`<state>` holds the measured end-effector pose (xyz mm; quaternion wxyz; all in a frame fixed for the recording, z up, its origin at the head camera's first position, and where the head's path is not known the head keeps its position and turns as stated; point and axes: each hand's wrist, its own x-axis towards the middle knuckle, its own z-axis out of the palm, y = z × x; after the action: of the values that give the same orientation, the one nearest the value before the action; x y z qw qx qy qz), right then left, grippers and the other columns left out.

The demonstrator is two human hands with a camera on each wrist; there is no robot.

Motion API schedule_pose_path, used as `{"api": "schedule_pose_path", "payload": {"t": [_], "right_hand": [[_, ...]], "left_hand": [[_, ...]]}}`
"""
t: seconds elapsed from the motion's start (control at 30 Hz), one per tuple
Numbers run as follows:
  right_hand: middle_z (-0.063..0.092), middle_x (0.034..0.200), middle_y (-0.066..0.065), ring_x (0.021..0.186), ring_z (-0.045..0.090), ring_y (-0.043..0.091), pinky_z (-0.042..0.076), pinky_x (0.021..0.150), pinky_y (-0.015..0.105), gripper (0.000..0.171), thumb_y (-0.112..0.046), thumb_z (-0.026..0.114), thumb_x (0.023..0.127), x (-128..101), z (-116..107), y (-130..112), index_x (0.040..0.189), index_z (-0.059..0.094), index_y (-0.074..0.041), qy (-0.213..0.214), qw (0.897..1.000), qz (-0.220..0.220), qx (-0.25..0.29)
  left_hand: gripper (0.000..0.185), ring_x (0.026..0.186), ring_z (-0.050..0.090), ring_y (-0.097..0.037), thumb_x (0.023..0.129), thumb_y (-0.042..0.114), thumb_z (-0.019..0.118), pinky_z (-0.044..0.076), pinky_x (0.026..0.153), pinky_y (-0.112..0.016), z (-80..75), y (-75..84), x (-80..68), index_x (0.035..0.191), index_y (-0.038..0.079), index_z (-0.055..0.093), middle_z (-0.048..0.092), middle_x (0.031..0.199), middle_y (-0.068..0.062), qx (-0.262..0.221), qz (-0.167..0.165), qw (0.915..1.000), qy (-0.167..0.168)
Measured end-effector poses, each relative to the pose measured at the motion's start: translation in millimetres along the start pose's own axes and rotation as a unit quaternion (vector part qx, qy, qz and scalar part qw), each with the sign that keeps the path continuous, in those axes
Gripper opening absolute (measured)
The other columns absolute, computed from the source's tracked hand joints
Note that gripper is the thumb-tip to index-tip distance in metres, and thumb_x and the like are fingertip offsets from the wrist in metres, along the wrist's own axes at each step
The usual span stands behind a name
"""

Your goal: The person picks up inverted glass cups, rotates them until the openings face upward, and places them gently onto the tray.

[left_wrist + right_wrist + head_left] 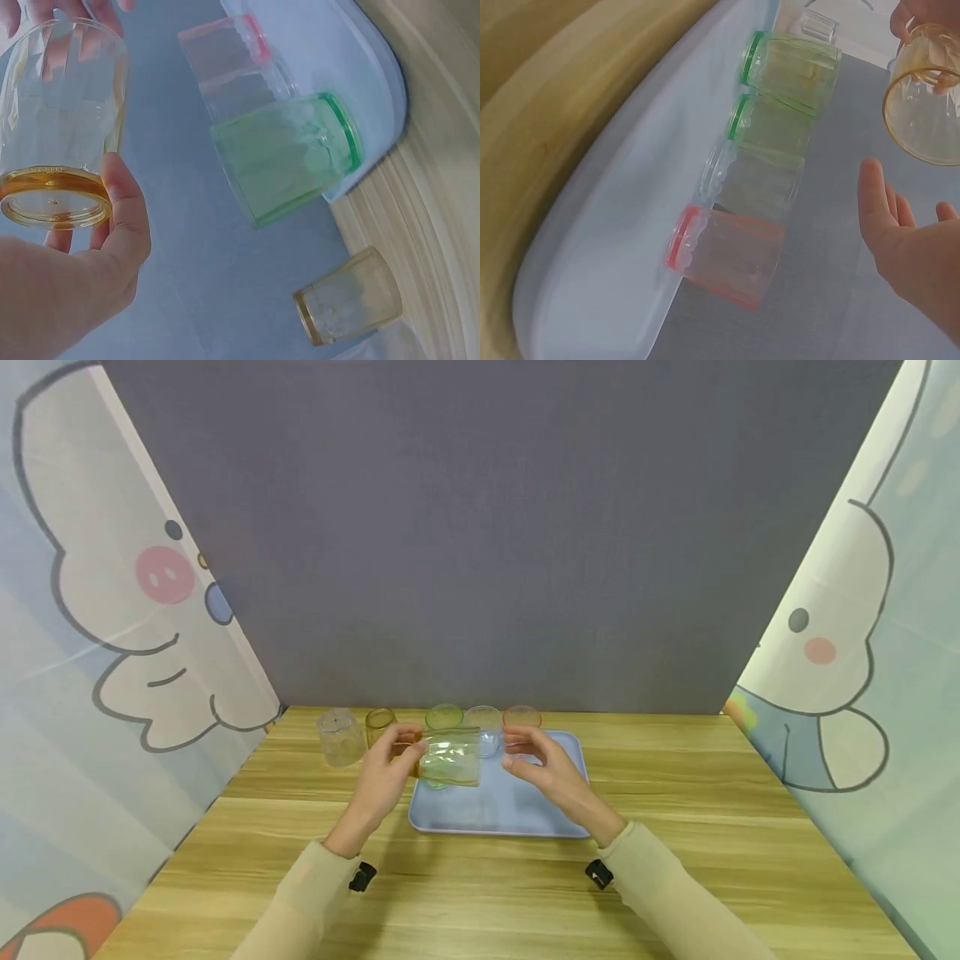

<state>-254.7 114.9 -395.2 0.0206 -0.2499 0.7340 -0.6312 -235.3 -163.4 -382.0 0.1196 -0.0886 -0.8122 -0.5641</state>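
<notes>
"What's in the left hand [384, 775]?"

"The amber cup [456, 758]! Thumb and fingers wrap its base end, the cup lying sideways between the hands, mouth facing right."

"And the right hand [551, 777]?"

"Spread wide, thumb and fingers apart, holding nothing. There's a narrow gap from its fingertips to the cup's rim."

"What's underneath?"

"The tray [517, 814]. Its near edge runs below both hands, and its right edge lies just past the right hand. Bare tray under the right palm, good room there!"

"And beyond the fingers?"

"Standing cups in a close line: pink cup [731, 259] past the right fingertips, clear cup [754, 180] between the hands, then two green cups [787, 71] on the left hand's side."

"Anything off the tray?"

"Left of and beyond the left hand, a second amber cup [349, 296] upside down on the tabletop [472, 893], with a second clear cup [341, 741] farther left. Open tabletop runs right of the right hand, and the grey panel [480, 527] borders the far edge."
</notes>
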Motion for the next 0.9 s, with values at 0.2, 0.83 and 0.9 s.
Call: {"api": "schedule_pose_path", "payload": {"t": [0.2, 0.83, 0.9], "right_hand": [[0.052, 0.141, 0.017, 0.132, 0.048, 0.042, 0.046, 0.105, 0.044, 0.057, -0.019, 0.069, 0.096, -3, 2, -2, 0.147, 0.049, -0.006, -0.004, 0.999, 0.000, 0.034], [0.047, 0.143, 0.022, 0.133, 0.045, 0.042, 0.047, 0.103, 0.041, 0.063, -0.018, 0.070, 0.094, -10, 5, -1, 0.150, 0.044, -0.004, -0.018, 0.997, 0.013, 0.069], [0.046, 0.144, 0.021, 0.133, 0.044, 0.042, 0.047, 0.102, 0.041, 0.063, -0.017, 0.070, 0.094, -10, 4, 0, 0.150, 0.045, -0.005, -0.020, 0.997, 0.017, 0.075]], "left_hand": [[0.034, 0.113, 0.060, -0.030, 0.102, 0.025, 0.062, 0.049, 0.091, -0.043, 6.5, 1.2, -1.1, 0.132, 0.009, 0.060, 0.059, 0.127, -0.014, -0.020, 0.000, 0.9998, -0.010], [0.030, 0.106, 0.062, -0.026, 0.102, 0.023, 0.061, 0.052, 0.081, -0.036, 31.5, 1.6, -10.1, 0.128, 0.009, 0.062, 0.060, 0.125, -0.013, -0.053, 0.003, 0.9980, -0.033], [0.030, 0.104, 0.063, -0.025, 0.101, 0.022, 0.061, 0.053, 0.079, -0.034, 33.1, 2.0, -10.8, 0.127, 0.008, 0.063, 0.061, 0.124, -0.014, -0.055, 0.005, 0.9979, -0.034]]}}
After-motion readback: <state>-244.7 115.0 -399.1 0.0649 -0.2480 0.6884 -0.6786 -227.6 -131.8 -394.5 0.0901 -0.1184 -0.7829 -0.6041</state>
